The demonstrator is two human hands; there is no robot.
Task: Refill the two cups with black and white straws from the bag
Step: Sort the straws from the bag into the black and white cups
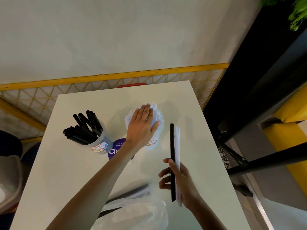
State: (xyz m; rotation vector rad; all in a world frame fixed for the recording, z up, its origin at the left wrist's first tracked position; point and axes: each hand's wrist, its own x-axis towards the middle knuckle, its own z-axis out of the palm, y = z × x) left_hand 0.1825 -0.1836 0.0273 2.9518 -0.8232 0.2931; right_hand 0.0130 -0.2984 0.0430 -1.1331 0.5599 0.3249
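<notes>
At a white bench (pixel 66 163), a person's left hand (pixel 142 125) lies flat, fingers straight, on the tops of the white plastic straws (pixel 155 108) standing in a clear plastic cup (pixel 158 131). The right hand (pixel 179 180), fingers curled, grips one long black straw (pixel 172 155) together with a few loose white straws (pixel 178 143) above the bench; their number is unclear. A second clear cup (pixel 101 143), well to the left, is packed with black straws (pixel 83 130), too bunched to count. One thin translucent plastic bag (pixel 141 211) lies at the near edge, with more straws showing inside. The straws look light, smooth and easily crushed — probably best held loosely as a bundle around mid-length. Two cups, one bag.
</notes>
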